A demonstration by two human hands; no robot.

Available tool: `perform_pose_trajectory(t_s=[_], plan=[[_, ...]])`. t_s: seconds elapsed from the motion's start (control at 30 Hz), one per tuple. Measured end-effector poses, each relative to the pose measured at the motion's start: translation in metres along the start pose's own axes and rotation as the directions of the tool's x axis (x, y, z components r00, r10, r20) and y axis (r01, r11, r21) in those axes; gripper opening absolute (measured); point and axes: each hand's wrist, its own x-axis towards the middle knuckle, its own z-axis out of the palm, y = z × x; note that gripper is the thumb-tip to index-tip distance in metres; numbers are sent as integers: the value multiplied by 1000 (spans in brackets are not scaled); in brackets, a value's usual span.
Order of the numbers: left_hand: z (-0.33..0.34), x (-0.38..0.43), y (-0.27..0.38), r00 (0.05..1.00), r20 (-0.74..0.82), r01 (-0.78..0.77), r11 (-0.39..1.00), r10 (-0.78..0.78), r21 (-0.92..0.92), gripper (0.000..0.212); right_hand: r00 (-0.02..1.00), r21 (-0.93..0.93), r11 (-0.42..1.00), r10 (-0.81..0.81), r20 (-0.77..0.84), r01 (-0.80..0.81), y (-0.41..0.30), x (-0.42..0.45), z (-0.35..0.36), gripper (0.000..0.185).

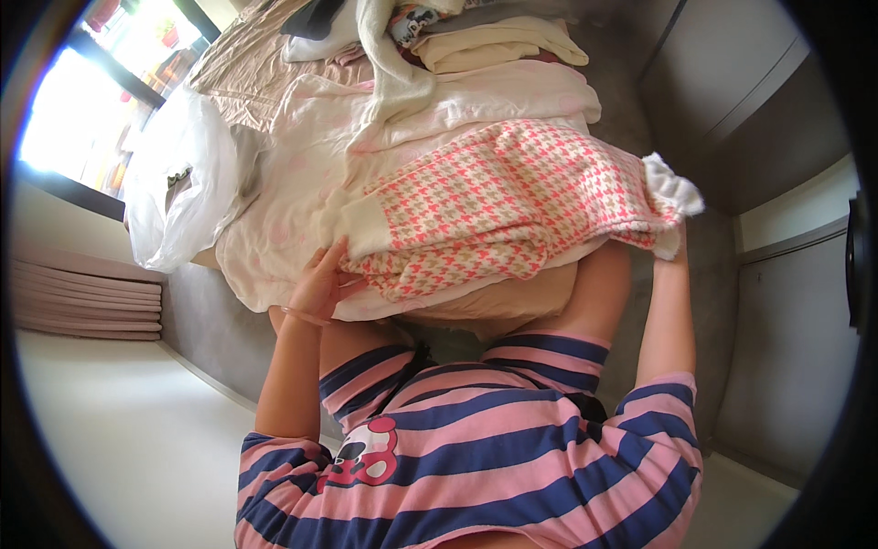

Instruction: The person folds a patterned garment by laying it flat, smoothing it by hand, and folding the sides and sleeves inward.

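A knitted garment (507,185) in a pink, tan and cream houndstooth pattern lies spread across the bed edge before me. Its cream ribbed band (367,223) is at the left, and a white fluffy trim (671,185) sticks out at the right. My left hand (322,281) touches the garment's lower left corner beside the band, the thumb at its edge and the fingers partly under the fabric. The right arm reaches up to the garment's right end, where my right hand (675,237) is mostly hidden by fabric and trim, so its grip cannot be made out.
A white sheet with pale pink prints (288,206) lies beneath. On the left stands a translucent plastic bag (182,185) with cloth inside. Folded cream cloth (507,44), a white fluffy garment (394,82) and dark clothing (315,17) lie at the far side of the bed.
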Motion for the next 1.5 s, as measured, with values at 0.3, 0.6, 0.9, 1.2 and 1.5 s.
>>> perform_pose_trajectory(t_s=[0.3, 0.6, 0.9, 1.2, 1.5], plan=[[6, 39, 7, 856, -174, -513, 842, 487, -167, 26, 954, 698, 667, 287, 86, -263, 0, 20, -29, 38], [-108, 83, 126, 836, -210, -475, 861, 506, 184, 38, 696, 676, -350, 85, 713, -649, -44, -9, -24, 42], [-129, 108, 39, 458, -210, -604, 476, 864, 640, 34, 765, 827, 90, 445, 466, -555, -56, -18, -37, 34], [5, 3, -5, 409, 316, -512, -71, 856, 856, 60, 950, 821, 533, -311, -37, 207, -299, 20, -92, 20], [-15, 10, -40, 387, 278, -484, -63, 879, 873, 65, 895, 551, 773, -435, 98, 316, -433, 33, -28, 56]])
